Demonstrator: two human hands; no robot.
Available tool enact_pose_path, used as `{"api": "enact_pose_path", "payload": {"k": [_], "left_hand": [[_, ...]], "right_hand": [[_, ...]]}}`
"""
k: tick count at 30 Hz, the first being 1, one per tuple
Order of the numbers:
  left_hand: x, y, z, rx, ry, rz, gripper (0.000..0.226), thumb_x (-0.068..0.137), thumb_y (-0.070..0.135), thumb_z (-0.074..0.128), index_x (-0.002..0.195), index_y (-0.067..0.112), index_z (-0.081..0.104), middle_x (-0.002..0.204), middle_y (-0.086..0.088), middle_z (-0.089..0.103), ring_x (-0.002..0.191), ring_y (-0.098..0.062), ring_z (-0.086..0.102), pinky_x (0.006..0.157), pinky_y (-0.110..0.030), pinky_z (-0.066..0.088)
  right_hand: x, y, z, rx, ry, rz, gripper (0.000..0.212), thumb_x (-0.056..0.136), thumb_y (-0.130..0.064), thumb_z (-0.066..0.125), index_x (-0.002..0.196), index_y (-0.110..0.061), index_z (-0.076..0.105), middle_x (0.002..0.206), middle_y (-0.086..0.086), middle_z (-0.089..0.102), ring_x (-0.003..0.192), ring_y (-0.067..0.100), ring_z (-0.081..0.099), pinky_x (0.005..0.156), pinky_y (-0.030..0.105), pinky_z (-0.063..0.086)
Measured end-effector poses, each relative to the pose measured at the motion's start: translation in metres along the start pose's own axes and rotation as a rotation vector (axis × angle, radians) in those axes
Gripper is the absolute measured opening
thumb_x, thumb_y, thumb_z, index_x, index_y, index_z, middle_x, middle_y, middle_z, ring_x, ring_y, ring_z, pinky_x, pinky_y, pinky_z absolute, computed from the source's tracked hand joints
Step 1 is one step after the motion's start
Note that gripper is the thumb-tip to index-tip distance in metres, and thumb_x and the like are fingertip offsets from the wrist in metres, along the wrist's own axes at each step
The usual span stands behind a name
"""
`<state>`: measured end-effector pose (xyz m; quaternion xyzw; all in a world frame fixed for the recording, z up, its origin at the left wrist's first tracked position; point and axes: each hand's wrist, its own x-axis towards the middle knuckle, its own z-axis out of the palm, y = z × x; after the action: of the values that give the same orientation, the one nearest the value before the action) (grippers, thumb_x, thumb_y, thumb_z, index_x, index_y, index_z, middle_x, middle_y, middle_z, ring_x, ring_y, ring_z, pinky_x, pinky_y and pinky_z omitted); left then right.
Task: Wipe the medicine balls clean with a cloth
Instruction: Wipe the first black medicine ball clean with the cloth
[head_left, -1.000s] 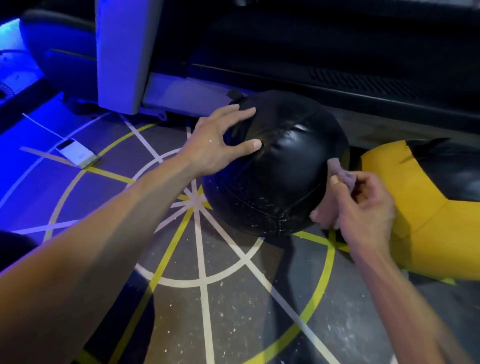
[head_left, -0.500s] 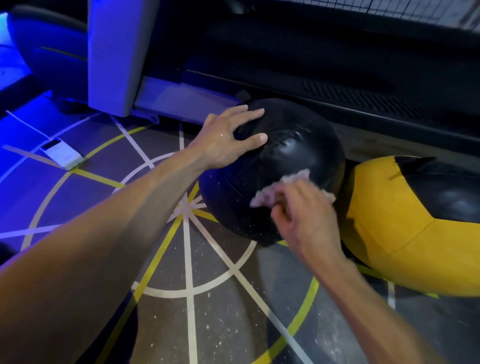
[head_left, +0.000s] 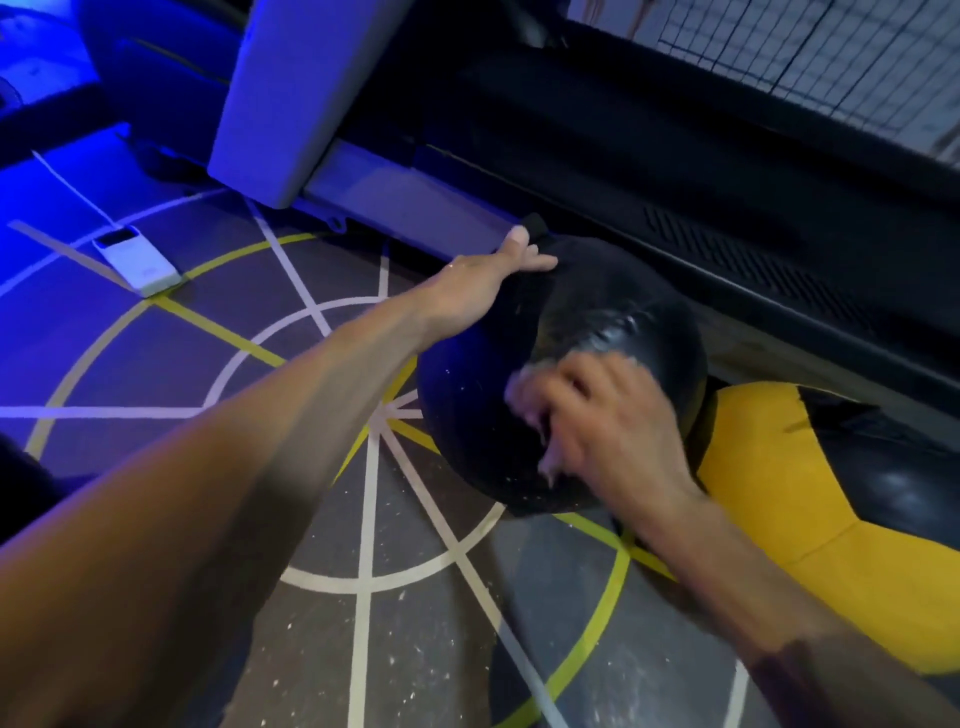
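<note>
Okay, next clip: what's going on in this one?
A person is wiping a black medicine ball on the gym floor. The left hand rests flat on the ball's far upper side, steadying it. The right hand presses a pale cloth against the ball's near face; the hand is motion-blurred. A yellow-and-black medicine ball lies against the black one on the right, untouched.

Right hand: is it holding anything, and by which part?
The right hand holds a bunched cloth against the black medicine ball; motion blur hides which part of the cloth it grips.
</note>
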<state>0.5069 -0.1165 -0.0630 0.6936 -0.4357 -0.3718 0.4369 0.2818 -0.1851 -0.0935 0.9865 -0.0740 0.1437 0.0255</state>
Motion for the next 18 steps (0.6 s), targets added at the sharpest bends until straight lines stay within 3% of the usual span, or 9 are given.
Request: {"api": "enact_pose_path", "payload": {"k": [2, 4, 6, 9, 11, 14, 16, 18], "left_hand": [[0.002, 0.000, -0.002, -0.069, -0.002, -0.009, 0.066, 0.102, 0.070, 0.011, 0.128, 0.047, 0.068, 0.155, 0.022, 0.045, 0.150, -0.007, 0.028, 0.127, -0.041, 0.005], [0.003, -0.001, -0.003, -0.088, -0.016, -0.017, 0.070, 0.099, 0.075, 0.010, 0.124, 0.048, 0.069, 0.153, 0.022, 0.048, 0.149, -0.007, 0.031, 0.128, -0.043, 0.007], [0.003, -0.001, -0.003, -0.113, -0.030, -0.018, 0.072, 0.098, 0.077, 0.010, 0.125, 0.046, 0.070, 0.153, 0.023, 0.047, 0.149, -0.006, 0.031, 0.128, -0.043, 0.007], [-0.001, 0.000, -0.005, -0.147, -0.057, -0.032, 0.074, 0.100, 0.074, 0.010, 0.131, 0.041, 0.068, 0.156, 0.023, 0.044, 0.151, -0.007, 0.027, 0.128, -0.043, 0.006], [-0.002, -0.002, -0.004, -0.157, -0.061, -0.032, 0.074, 0.101, 0.072, 0.009, 0.132, 0.039, 0.068, 0.156, 0.023, 0.044, 0.152, -0.007, 0.025, 0.128, -0.042, 0.006], [-0.006, 0.000, -0.006, -0.183, -0.046, -0.035, 0.077, 0.101, 0.073, 0.009, 0.127, 0.038, 0.072, 0.152, 0.023, 0.049, 0.151, -0.005, 0.027, 0.128, -0.042, 0.004], [-0.007, 0.005, -0.008, -0.183, -0.041, -0.049, 0.079, 0.101, 0.072, 0.007, 0.125, 0.035, 0.073, 0.150, 0.021, 0.052, 0.149, -0.005, 0.029, 0.128, -0.041, 0.002], [-0.009, 0.010, -0.011, -0.182, -0.065, -0.053, 0.083, 0.102, 0.071, 0.004, 0.126, 0.032, 0.073, 0.149, 0.018, 0.055, 0.147, -0.004, 0.033, 0.127, -0.040, 0.003]], "right_hand": [[0.034, 0.010, -0.012, 0.016, 0.153, 0.153, 0.025, 0.093, -0.034, 0.061, 0.116, -0.024, 0.064, 0.117, 0.003, 0.059, 0.102, 0.027, 0.054, 0.083, 0.049, 0.048], [0.047, -0.002, -0.008, -0.042, 0.221, 0.211, 0.023, 0.090, -0.023, 0.062, 0.113, -0.024, 0.062, 0.113, 0.007, 0.058, 0.098, 0.030, 0.053, 0.076, 0.049, 0.048], [0.034, -0.027, 0.010, -0.076, 0.142, 0.027, 0.029, 0.081, -0.014, 0.074, 0.107, -0.021, 0.064, 0.108, 0.009, 0.059, 0.094, 0.032, 0.054, 0.073, 0.049, 0.049], [-0.020, -0.052, 0.039, -0.201, -0.171, -0.402, 0.032, 0.071, -0.023, 0.084, 0.100, -0.018, 0.071, 0.109, 0.007, 0.061, 0.103, 0.030, 0.058, 0.085, 0.046, 0.048], [-0.030, -0.042, 0.034, -0.267, -0.232, -0.476, 0.035, 0.074, -0.029, 0.082, 0.105, -0.018, 0.069, 0.111, 0.005, 0.060, 0.107, 0.028, 0.056, 0.089, 0.042, 0.043], [0.007, -0.022, 0.005, -0.259, -0.082, -0.393, 0.026, 0.089, -0.030, 0.070, 0.109, -0.015, 0.065, 0.105, 0.009, 0.059, 0.095, 0.030, 0.051, 0.078, 0.042, 0.037], [0.042, -0.008, -0.016, -0.166, 0.005, -0.243, 0.038, 0.094, -0.051, 0.059, 0.109, -0.017, 0.066, 0.106, 0.009, 0.059, 0.092, 0.031, 0.052, 0.073, 0.043, 0.039], [0.060, 0.001, -0.024, -0.115, 0.088, -0.031, 0.045, 0.094, -0.052, 0.048, 0.112, -0.017, 0.068, 0.111, 0.009, 0.060, 0.098, 0.030, 0.052, 0.075, 0.046, 0.046]]}}
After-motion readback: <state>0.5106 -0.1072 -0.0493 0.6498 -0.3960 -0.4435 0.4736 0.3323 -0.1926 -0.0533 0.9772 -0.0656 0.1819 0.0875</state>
